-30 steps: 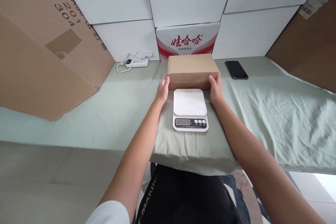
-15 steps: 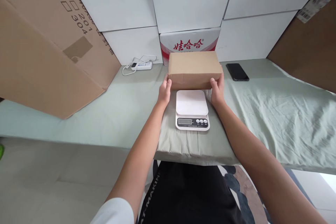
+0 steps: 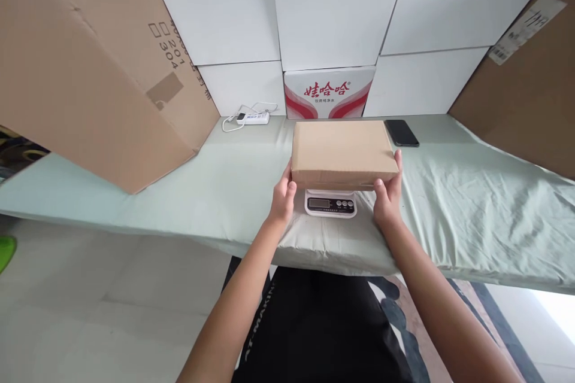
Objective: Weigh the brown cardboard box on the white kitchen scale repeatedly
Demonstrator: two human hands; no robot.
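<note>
A plain brown cardboard box [image 3: 343, 149] is held level between my two hands. My left hand [image 3: 283, 197] grips its left end, thumb along the front corner. On the right end, my right hand [image 3: 389, 196] is closed the same way, with the thumb at the front face. Below the box sits a white digital kitchen scale [image 3: 330, 204]. Its display and buttons show in front, while its weighing plate is almost fully hidden by the box. Whether the box touches the plate, I cannot tell.
The table has a pale green cloth [image 3: 233, 185]. A black phone [image 3: 402, 133] lies behind my right hand; a white power strip [image 3: 253, 118] with a cable lies at the back left. A red-and-white carton [image 3: 329, 93], white panels [image 3: 332, 18] and large cardboard sheets [image 3: 117, 84] stand around.
The cardboard box has come toward me in both hands, from behind the scale to over its plate. The camera view has tilted up a little.
</note>
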